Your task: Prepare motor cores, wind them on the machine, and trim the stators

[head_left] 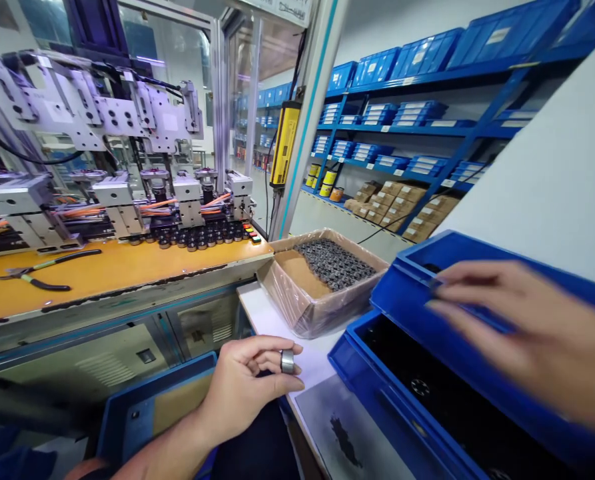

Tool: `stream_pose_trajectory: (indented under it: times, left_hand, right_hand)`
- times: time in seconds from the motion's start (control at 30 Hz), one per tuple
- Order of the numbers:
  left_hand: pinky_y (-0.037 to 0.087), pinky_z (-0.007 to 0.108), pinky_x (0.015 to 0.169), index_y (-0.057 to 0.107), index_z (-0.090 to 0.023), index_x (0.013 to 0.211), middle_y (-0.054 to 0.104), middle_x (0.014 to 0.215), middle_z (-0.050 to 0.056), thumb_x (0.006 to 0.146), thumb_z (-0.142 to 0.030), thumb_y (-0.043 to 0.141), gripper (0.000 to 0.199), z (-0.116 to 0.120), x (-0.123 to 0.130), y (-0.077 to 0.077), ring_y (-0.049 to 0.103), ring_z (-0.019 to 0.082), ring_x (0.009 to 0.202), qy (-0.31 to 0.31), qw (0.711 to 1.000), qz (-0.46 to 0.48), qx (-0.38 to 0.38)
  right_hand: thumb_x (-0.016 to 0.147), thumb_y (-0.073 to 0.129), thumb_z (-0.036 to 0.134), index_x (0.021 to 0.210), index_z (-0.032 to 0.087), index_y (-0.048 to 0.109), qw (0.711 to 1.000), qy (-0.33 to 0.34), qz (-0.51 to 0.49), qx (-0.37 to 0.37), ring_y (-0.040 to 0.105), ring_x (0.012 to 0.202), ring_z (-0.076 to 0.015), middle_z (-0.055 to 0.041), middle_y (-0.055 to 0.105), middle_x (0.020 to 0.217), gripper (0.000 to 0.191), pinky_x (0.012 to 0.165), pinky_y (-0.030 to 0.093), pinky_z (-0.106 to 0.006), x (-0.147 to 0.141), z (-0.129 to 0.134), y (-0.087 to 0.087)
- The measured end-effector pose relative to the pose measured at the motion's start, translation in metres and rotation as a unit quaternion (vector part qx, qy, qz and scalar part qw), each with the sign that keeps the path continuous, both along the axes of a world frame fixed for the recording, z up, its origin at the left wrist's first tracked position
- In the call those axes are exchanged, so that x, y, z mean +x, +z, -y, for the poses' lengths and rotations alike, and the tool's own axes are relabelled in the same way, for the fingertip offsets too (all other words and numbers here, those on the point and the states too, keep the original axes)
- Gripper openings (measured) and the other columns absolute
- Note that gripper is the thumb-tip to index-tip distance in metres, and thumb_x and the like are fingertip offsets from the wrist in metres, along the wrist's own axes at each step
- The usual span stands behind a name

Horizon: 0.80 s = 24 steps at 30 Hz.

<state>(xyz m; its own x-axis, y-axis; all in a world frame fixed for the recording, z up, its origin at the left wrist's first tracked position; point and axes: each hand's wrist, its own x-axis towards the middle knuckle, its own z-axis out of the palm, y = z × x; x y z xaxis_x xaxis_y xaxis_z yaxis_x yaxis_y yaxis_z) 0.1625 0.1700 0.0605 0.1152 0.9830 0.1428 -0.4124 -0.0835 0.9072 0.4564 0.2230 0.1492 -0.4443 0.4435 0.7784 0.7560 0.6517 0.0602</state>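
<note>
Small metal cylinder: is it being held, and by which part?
Yes. The left hand holds the metal cylinder with fingers behind its far side; whether the thumb touches it cannot be told.

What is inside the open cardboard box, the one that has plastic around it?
The cardboard box holds many small dark parts, packed closely, with a flat brown sheet at the left side. Whatever is below the top parts or under the sheet is covered.

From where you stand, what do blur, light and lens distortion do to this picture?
Head view: the right hand is smeared, probably by motion, while the left hand and its metal ring look fairly crisp; head view: the lower blue bin is nearly black inside; head view: the blue shelving slants, perhaps from wide-angle stretch.
</note>
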Motion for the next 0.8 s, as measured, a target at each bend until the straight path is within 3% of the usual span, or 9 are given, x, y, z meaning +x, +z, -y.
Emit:
stream_pose_trajectory:
  times: [0.1, 0.2, 0.27, 0.4, 0.57, 0.8]
  left_hand:
    - [0.059, 0.019, 0.065, 0.078, -0.015, 0.090, 0.080, 0.083, 0.007, 0.057, -0.002, 0.085, 0.036, 0.003, 0.009, -0.002, 0.073, 0.014, 0.067, -0.015, 0.999, -0.035, 0.017]
    - [0.060, 0.018, 0.064, 0.078, -0.015, 0.091, 0.080, 0.079, 0.006, 0.057, -0.004, 0.087, 0.037, 0.006, 0.015, -0.002, 0.074, 0.015, 0.066, -0.026, 0.996, -0.069, 0.042]
    - [0.061, 0.018, 0.066, 0.078, -0.016, 0.091, 0.080, 0.077, 0.005, 0.056, -0.004, 0.087, 0.038, 0.007, 0.019, -0.002, 0.075, 0.016, 0.066, -0.035, 0.995, -0.068, 0.055]
    - [0.061, 0.017, 0.065, 0.079, -0.018, 0.091, 0.080, 0.076, 0.002, 0.055, 0.000, 0.086, 0.041, 0.006, 0.024, 0.000, 0.076, 0.016, 0.065, -0.040, 0.995, -0.065, 0.071]
    - [0.061, 0.015, 0.066, 0.079, -0.022, 0.091, 0.081, 0.083, 0.002, 0.055, 0.006, 0.082, 0.045, 0.003, 0.027, 0.006, 0.076, 0.014, 0.066, -0.016, 0.987, -0.114, 0.110]
    - [0.061, 0.014, 0.063, 0.080, -0.025, 0.090, 0.080, 0.074, -0.002, 0.053, 0.004, 0.085, 0.047, 0.002, 0.029, 0.012, 0.075, 0.014, 0.061, -0.016, 0.986, -0.130, 0.104]
  right_hand:
    - [0.097, 0.053, 0.013, 0.087, 0.015, 0.069, 0.985, 0.161, -0.005, -0.064, 0.065, 0.072, -0.0125, -0.0057, 0.064, 0.086, 0.018, 0.060, 0.053, -0.021, -0.047, 0.033, -0.038]
    - [0.096, 0.052, 0.008, 0.094, 0.010, 0.066, 0.966, 0.238, -0.063, -0.077, 0.064, 0.075, -0.0160, -0.0081, 0.063, 0.085, 0.014, 0.061, 0.055, -0.025, -0.080, 0.053, -0.069]
    - [0.095, 0.053, 0.007, 0.096, 0.008, 0.065, 0.956, 0.266, -0.086, -0.089, 0.063, 0.075, -0.0171, -0.0098, 0.063, 0.084, 0.012, 0.061, 0.055, -0.027, -0.088, 0.054, -0.080]
    - [0.095, 0.050, 0.003, 0.095, 0.007, 0.064, 0.945, 0.297, -0.101, -0.092, 0.063, 0.075, -0.0172, -0.0114, 0.064, 0.085, 0.015, 0.061, 0.054, -0.028, -0.083, 0.048, -0.083]
    - [0.094, 0.058, 0.010, 0.100, 0.008, 0.064, 0.959, 0.237, -0.125, -0.088, 0.067, 0.084, -0.0168, -0.0103, 0.068, 0.088, 0.009, 0.076, 0.058, -0.027, -0.075, 0.048, -0.081]
    - [0.096, 0.055, 0.009, 0.103, 0.006, 0.063, 0.959, 0.251, -0.114, -0.060, 0.065, 0.081, -0.0159, -0.0111, 0.066, 0.089, 0.011, 0.069, 0.057, -0.026, -0.075, 0.044, -0.076]
